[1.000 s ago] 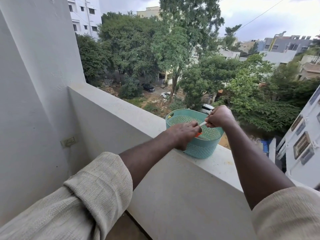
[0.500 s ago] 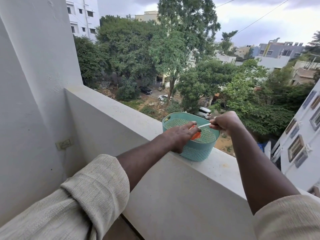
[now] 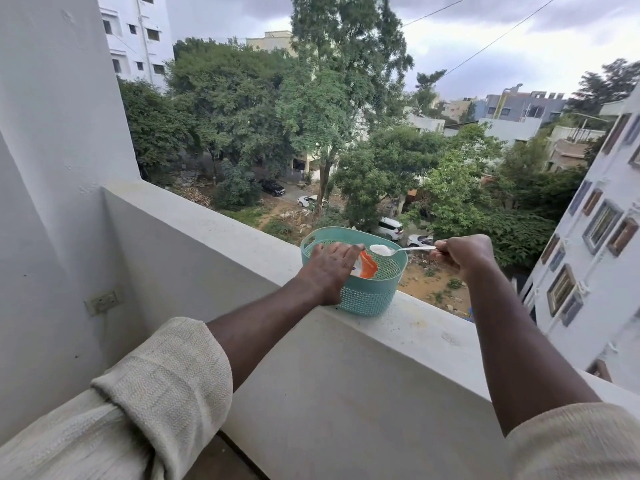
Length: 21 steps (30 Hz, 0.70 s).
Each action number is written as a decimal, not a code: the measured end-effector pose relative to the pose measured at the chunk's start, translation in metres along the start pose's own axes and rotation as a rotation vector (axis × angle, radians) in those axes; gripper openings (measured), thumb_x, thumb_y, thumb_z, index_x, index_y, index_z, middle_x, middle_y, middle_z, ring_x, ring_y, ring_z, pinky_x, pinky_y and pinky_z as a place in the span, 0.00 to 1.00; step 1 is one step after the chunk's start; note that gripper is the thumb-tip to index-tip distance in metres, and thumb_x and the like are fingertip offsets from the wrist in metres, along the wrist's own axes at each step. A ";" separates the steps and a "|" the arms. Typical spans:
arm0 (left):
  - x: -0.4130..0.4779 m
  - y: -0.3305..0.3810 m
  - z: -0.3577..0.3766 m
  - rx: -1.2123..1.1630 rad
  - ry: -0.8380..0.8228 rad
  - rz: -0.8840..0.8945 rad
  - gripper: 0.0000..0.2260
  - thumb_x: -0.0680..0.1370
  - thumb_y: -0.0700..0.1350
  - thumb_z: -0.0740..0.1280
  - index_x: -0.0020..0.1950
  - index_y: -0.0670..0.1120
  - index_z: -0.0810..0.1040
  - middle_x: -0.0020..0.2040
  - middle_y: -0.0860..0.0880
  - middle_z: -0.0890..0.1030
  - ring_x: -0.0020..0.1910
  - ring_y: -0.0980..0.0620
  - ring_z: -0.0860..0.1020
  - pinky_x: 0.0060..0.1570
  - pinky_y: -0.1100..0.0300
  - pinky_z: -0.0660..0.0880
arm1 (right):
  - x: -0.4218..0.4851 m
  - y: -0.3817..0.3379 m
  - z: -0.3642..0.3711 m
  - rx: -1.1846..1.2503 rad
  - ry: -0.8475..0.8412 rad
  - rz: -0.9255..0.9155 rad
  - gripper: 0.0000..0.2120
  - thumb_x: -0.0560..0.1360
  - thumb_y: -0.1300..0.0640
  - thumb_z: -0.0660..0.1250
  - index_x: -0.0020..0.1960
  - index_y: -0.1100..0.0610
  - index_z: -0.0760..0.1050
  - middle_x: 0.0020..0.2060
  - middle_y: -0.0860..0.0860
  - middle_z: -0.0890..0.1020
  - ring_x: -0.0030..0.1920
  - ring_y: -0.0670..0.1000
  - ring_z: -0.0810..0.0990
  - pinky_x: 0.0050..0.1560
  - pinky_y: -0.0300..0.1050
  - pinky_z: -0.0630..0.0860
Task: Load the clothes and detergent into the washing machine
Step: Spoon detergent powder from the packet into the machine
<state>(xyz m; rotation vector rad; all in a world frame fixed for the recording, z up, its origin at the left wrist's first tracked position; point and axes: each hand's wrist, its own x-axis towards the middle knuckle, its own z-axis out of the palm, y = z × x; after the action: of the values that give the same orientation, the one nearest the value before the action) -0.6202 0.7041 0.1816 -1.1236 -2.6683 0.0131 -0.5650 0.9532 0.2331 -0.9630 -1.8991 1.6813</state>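
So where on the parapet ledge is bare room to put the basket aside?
The ledge is bare from the teal basket back to the wall corner, and also nearer, right of the basket. Crowded only at the basket: left hand, orange packet, and the loaded spoon.

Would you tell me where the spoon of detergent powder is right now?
In the head view, the spoon, heaped with white powder, is held by the right hand just above the teal basket on the balcony ledge, beside the orange packet.

Teal lattice-patterned basket [image 3: 363, 296], orange-and-white packet [image 3: 366, 266], silver spoon [image 3: 412, 249] of white powder [image 3: 379, 248], cream woven sleeves [image 3: 166, 372].
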 end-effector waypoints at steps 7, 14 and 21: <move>-0.032 -0.022 -0.016 -0.263 0.153 -0.050 0.52 0.62 0.72 0.70 0.77 0.47 0.55 0.76 0.45 0.64 0.75 0.45 0.61 0.73 0.44 0.56 | -0.025 -0.024 -0.010 -0.002 -0.020 -0.075 0.04 0.72 0.65 0.72 0.42 0.66 0.78 0.34 0.58 0.83 0.28 0.49 0.81 0.35 0.40 0.80; -0.095 -0.068 -0.049 -1.264 0.292 -0.491 0.27 0.80 0.62 0.55 0.61 0.42 0.78 0.59 0.42 0.80 0.57 0.48 0.75 0.52 0.59 0.69 | -0.090 -0.034 0.027 0.062 -0.205 -0.149 0.03 0.71 0.67 0.71 0.39 0.65 0.79 0.23 0.55 0.82 0.22 0.46 0.80 0.23 0.36 0.77; -0.231 -0.135 -0.057 -1.548 0.307 -0.790 0.30 0.82 0.62 0.45 0.58 0.42 0.78 0.51 0.44 0.81 0.47 0.50 0.79 0.44 0.61 0.70 | -0.203 0.002 0.138 0.089 -0.573 -0.180 0.06 0.73 0.70 0.68 0.37 0.64 0.78 0.19 0.51 0.79 0.19 0.44 0.77 0.24 0.32 0.76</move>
<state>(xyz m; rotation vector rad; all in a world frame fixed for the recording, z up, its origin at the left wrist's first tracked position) -0.5467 0.4409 0.1998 -0.0399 -2.2877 -2.3205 -0.5266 0.7106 0.2336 -0.2698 -2.1452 2.0554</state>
